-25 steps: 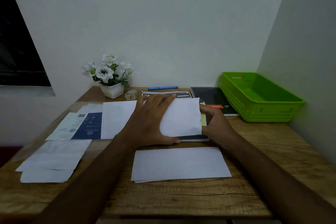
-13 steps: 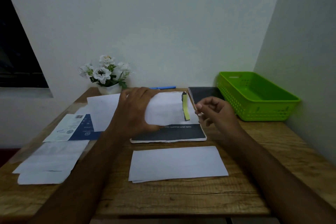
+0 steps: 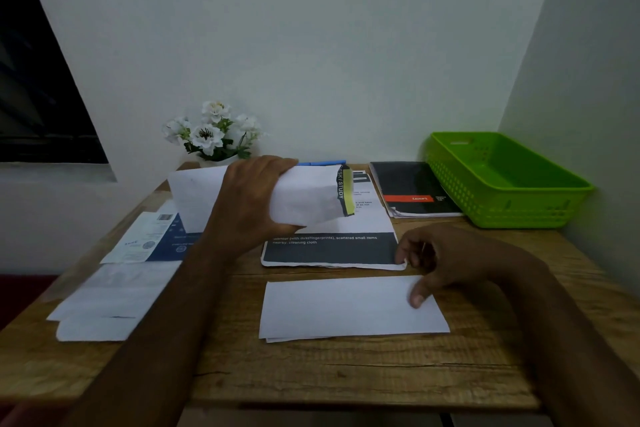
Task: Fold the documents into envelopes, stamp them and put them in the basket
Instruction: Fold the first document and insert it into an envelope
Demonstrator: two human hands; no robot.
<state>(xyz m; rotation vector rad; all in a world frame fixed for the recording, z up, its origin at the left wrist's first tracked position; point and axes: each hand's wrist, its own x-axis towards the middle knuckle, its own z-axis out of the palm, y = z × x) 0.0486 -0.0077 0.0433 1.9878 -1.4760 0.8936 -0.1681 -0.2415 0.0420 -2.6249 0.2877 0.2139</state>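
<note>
My left hand (image 3: 251,199) grips a folded white document (image 3: 308,196) and holds it lifted above the desk; a dark and yellow printed strip shows at its right end. My right hand (image 3: 440,260) is low at the right, its fingers at the lower right corner of the printed sheet stack (image 3: 330,251) and its thumb resting on the white envelope (image 3: 349,308) that lies flat in front of me. The green basket (image 3: 509,201) stands at the back right, with nothing visible inside.
More white and blue-printed papers (image 3: 138,260) are spread along the left of the wooden desk (image 3: 329,371). A white flower pot (image 3: 213,137) and a blue pen (image 3: 322,162) sit by the wall. A black notebook (image 3: 414,189) lies beside the basket.
My left hand has lifted the folded document off the sheet stack and raised it. My right hand let go of the paper's edge and dropped down to the stack's corner and the envelope.
</note>
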